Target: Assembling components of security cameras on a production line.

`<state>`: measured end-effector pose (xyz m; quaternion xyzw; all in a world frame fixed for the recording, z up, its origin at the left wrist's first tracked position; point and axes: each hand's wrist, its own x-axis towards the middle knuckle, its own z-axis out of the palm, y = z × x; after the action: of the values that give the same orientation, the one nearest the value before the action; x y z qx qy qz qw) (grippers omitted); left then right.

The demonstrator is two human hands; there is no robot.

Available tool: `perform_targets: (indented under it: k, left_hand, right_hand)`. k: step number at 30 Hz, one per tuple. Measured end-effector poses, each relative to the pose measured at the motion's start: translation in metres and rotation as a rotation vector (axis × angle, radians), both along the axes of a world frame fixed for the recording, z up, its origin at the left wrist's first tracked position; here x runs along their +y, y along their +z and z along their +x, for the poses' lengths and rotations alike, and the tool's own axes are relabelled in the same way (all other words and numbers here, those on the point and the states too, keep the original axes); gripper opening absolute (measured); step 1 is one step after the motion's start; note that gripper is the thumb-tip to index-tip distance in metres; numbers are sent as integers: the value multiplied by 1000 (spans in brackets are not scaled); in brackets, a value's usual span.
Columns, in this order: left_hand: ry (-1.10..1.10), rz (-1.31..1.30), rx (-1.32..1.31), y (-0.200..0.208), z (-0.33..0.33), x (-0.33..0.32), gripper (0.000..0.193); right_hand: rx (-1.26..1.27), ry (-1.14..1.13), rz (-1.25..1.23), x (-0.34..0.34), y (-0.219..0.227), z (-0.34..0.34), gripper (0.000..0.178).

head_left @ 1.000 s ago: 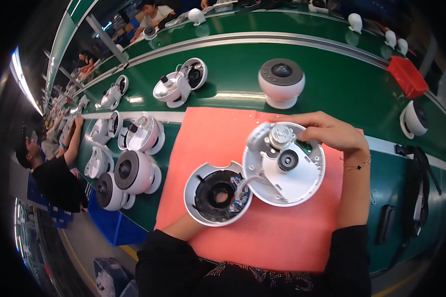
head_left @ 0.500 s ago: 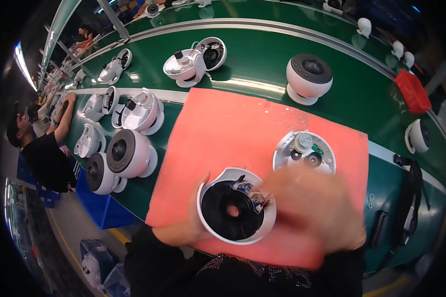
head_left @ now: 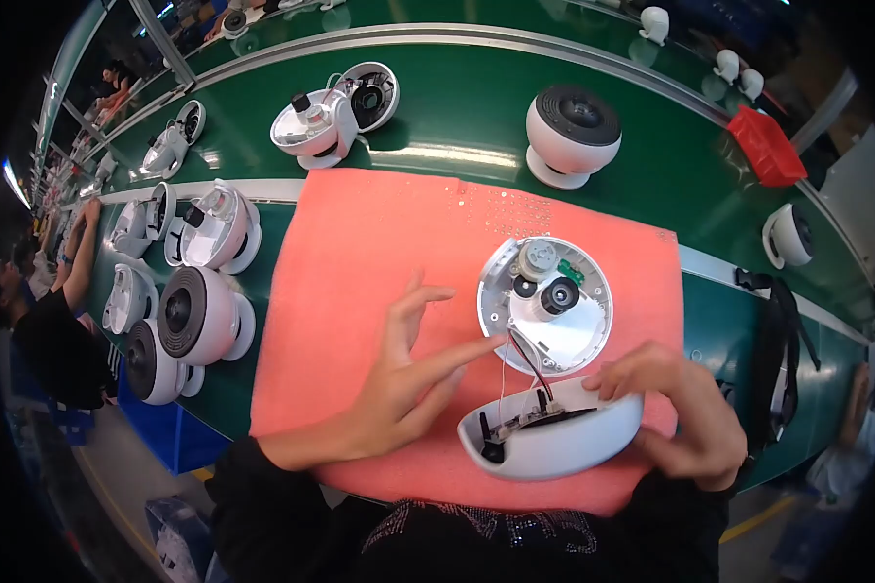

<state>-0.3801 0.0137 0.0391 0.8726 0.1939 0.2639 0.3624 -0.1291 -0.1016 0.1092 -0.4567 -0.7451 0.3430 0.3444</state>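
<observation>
On a pink mat (head_left: 360,228) lies a round white housing half (head_left: 578,335) with a motor, a lens-like black cylinder and a small green board inside. Nearer to me a second white shell (head_left: 564,452) is tilted on its side, its black inside and connectors facing away. Thin dark and white wires (head_left: 527,358) run between the two halves. My right hand (head_left: 690,408) grips the shell at its right end, thumb below and fingers on the rim. My left hand (head_left: 399,379) is open, fingers spread, its index fingertip at the wires by the housing's near edge.
Finished-looking round white devices with dark fronts (head_left: 574,131) and opened ones (head_left: 326,126) stand on the green bench, several at the left. Small screws (head_left: 515,206) lie along the mat's far edge. A red bin (head_left: 766,146) and black strap (head_left: 783,340) are at right. A co-worker (head_left: 53,360) sits left.
The shell has turned from facing up to tilted on its side and moved right, from my left hand's hold to my right hand's. My left hand has let go and spread its fingers.
</observation>
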Motion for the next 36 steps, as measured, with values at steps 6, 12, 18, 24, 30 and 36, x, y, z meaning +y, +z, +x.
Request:
perform_targets:
  k: [6,12,18,24,30,36]
  left_hand:
    - [-66,156,2,6,23,11,49]
    - [16,291,9,12,26,14,28]
    - [169,-87,-54,16,18,19,16]
    - [240,-406,145,31,23,18,29]
    - [273,-198,361,49,38,20,38]
    - [244,-203,377,47,37,32,42]
  right_hand:
    - [687,-63,-445,25,-26,32,62]
    - [636,-267,-585,71,-36,48,45]
    - [509,-193,-655,82,-27,48,43]
    - [505,-140,-633,83,-26,37,45]
    - [325,-57,-549,94,-24,45,46]
    - [76,-195,-479,100,-10,33,33]
